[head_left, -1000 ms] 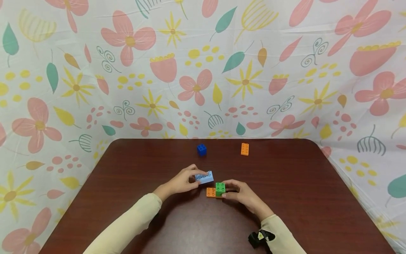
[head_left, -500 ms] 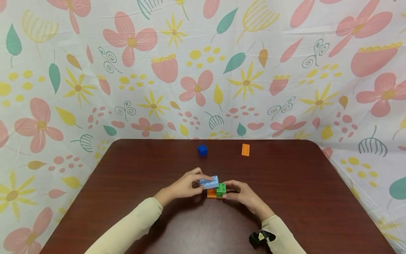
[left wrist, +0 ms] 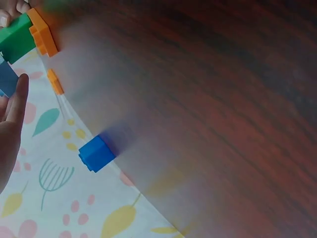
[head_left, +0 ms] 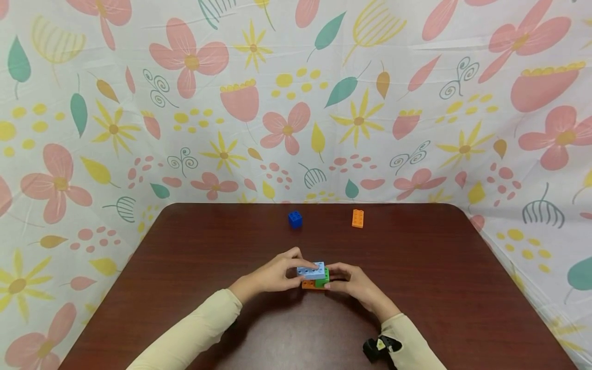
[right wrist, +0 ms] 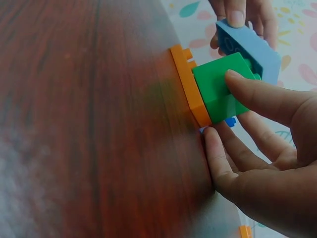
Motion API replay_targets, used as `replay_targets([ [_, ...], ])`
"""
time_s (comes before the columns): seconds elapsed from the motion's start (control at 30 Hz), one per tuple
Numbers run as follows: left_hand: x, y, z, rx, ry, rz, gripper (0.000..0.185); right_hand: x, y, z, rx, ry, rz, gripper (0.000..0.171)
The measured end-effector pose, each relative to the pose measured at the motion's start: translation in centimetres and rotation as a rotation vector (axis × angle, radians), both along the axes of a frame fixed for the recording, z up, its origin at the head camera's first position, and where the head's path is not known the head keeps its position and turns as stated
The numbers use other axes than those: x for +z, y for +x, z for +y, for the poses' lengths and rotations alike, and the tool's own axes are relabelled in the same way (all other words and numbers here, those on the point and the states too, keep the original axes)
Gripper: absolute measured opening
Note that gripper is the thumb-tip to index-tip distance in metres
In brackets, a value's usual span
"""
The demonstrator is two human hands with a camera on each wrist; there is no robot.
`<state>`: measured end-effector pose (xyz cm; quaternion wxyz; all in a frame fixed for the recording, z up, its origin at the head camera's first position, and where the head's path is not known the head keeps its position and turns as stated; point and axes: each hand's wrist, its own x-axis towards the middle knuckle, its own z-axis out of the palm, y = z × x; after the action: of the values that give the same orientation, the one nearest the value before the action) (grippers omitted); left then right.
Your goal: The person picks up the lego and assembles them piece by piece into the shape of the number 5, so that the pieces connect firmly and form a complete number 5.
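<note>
A light blue brick (head_left: pixel 312 270) is being pinched by the left hand (head_left: pixel 273 275) over the green brick (right wrist: pixel 220 89), which is being gripped between the right hand's (head_left: pixel 353 285) thumb and fingers (right wrist: pixel 223 158), on an orange plate (right wrist: pixel 187 85).

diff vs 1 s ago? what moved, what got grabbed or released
The left hand carried the light blue brick rightward, from beside the green brick to on top of it; grip unchanged. The right hand still steadies the green brick on the orange plate. Dark blue brick and far orange brick stayed put.
</note>
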<state>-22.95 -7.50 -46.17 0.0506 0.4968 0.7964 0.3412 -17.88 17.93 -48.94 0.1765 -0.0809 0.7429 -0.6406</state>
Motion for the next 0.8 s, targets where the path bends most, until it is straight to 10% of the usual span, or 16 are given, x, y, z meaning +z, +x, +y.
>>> replay_targets([
  [0.8,0.48,0.22,0.99,0.019,-0.102,0.103,0.04,-0.15,0.04,0.03,-0.01,0.009,0.02,0.047],
])
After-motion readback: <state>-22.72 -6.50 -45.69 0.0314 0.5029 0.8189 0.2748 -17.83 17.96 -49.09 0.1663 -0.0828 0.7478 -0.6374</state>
